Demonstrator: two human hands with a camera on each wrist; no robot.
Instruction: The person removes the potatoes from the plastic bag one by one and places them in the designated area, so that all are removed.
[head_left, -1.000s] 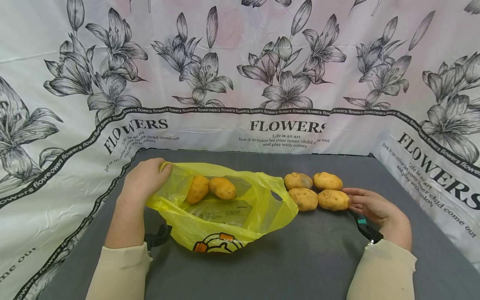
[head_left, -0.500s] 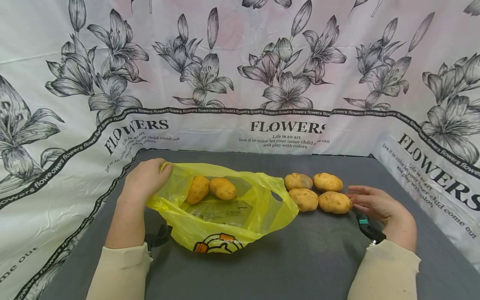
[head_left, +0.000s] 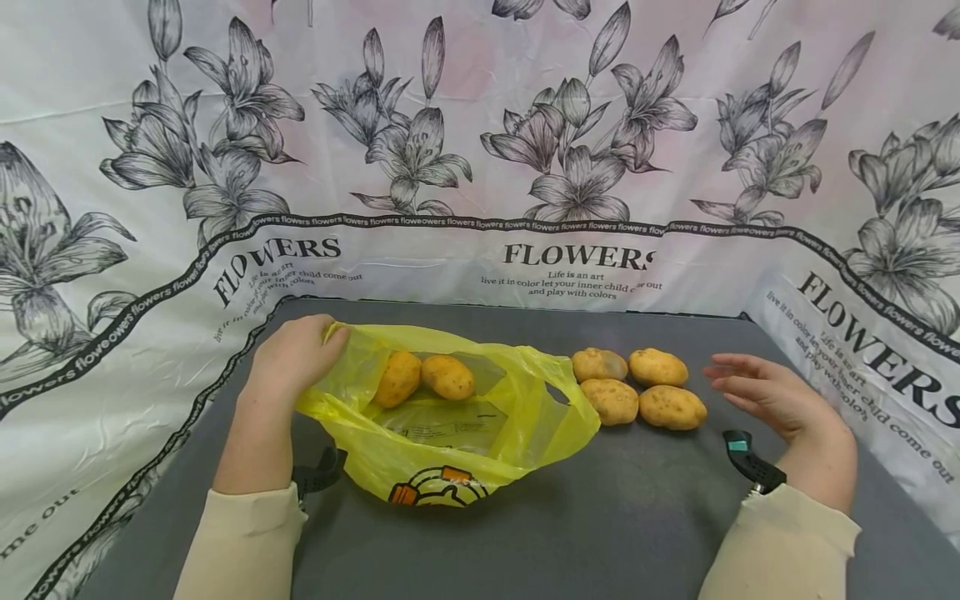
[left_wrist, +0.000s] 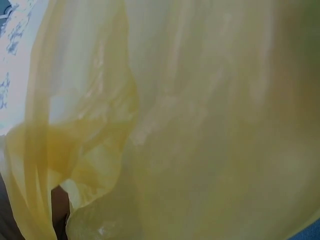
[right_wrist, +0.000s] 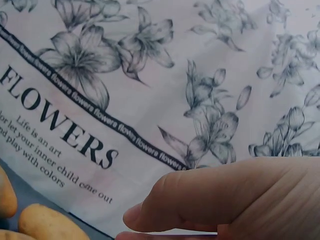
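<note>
My left hand (head_left: 296, 358) grips the left edge of a yellow plastic bag (head_left: 442, 454), whose mouth gapes toward me. Inside it lie a left potato (head_left: 398, 379) and a right potato (head_left: 447, 377). The bag's thin film fills nearly all of the left wrist view. Right of the bag, several potatoes sit in a tight cluster on the table, the front right potato (head_left: 672, 407) closest to my right hand (head_left: 780, 396). That hand is apart from them, fingers extended and nothing held. The right wrist view shows its thumb (right_wrist: 185, 195) and a potato (right_wrist: 50, 223) at the lower left.
A dark grey table (head_left: 570, 533) carries everything. White sheeting (head_left: 420, 267) printed with lilies and lettering walls in its back and sides. Each wrist wears a black camera mount, such as the right mount (head_left: 753, 462).
My right hand has drawn back to the right, away from the front right potato, which it was touching before. The left hand and bag have hardly moved.
</note>
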